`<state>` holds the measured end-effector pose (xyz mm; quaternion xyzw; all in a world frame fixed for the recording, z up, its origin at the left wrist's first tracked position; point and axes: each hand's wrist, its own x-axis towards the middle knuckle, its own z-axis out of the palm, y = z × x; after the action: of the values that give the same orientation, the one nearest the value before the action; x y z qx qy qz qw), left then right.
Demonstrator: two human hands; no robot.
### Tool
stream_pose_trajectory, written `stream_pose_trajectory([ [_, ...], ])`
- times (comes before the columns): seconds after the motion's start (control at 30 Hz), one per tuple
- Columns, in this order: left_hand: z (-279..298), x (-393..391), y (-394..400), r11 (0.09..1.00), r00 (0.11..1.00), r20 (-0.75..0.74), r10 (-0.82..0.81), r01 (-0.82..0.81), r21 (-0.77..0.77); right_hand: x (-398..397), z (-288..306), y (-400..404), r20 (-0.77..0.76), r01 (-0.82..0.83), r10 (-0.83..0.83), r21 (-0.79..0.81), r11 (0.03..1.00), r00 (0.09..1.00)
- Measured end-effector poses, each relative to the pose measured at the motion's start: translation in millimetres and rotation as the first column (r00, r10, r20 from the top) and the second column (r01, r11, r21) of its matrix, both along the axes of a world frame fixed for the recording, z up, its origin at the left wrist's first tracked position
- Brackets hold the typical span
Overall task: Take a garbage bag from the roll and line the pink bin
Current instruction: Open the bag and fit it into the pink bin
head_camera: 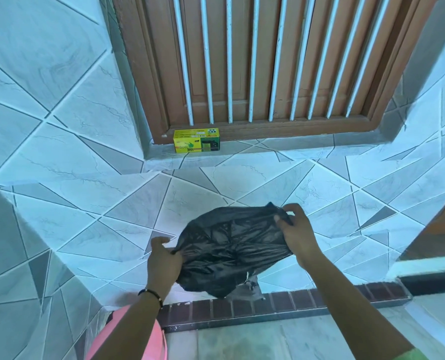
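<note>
My left hand [164,258] and right hand [295,235] pinching opposite edges of a black garbage bag [229,250] at lower centre, pink bin [138,333] bottom left, yellow bin-liner box [197,140] on the window sill above

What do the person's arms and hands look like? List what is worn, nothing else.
Both forearms are bare, with no gloves and no rings visible. The left hand has a thin dark bracelet with a few small light beads round its wrist. The right hand wears nothing; a green sleeve edge shows near the frame's bottom on the right arm.
</note>
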<state>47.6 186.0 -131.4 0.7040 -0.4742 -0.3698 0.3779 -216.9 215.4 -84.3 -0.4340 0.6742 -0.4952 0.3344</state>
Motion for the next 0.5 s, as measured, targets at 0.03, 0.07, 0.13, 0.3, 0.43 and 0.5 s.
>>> stream_pose_trajectory([
  [0.03, 3.5, -3.3, 1.1, 0.997, 0.999, 0.017, -0.045, 0.046, -0.069, 3.9, 3.1, 1.6, -0.052, -0.082, 0.08, -0.024, 0.996, 0.995],
  [0.07, 8.3, -6.7, 2.4, 0.985, 0.994, 0.054, -0.093, 0.1, -0.142, 9.0, 7.5, 4.0, -0.138, -0.175, 0.168, -0.042, 0.984, 0.976],
  [0.13, 16.8, -12.5, 2.5, 0.944, 0.963, 0.192, -0.189, 0.232, -0.234, 17.3, 15.8, 7.1, -0.34, -0.359, 0.322, -0.049, 0.932, 0.884],
  [0.3, 26.3, -1.8, -0.2, 0.892, 0.839, 0.475, -0.265, 0.4, -0.209, 19.1, 17.8, 6.7, -0.699, -0.448, 0.525, 0.316, 0.836, 0.486],
  [0.43, 21.2, 23.1, -2.2, 0.831, 0.677, 0.651, -0.344, 0.542, -0.126, 4.5, 14.8, 2.7, -0.788, -0.101, 0.564, 0.558, 0.824, 0.246],
  [0.5, 16.8, 28.4, -2.3, 0.783, 0.655, 0.62, -0.432, 0.614, -0.103, -1.1, 13.8, 0.4, -0.813, -0.01, 0.537, 0.549, 0.836, 0.227],
])
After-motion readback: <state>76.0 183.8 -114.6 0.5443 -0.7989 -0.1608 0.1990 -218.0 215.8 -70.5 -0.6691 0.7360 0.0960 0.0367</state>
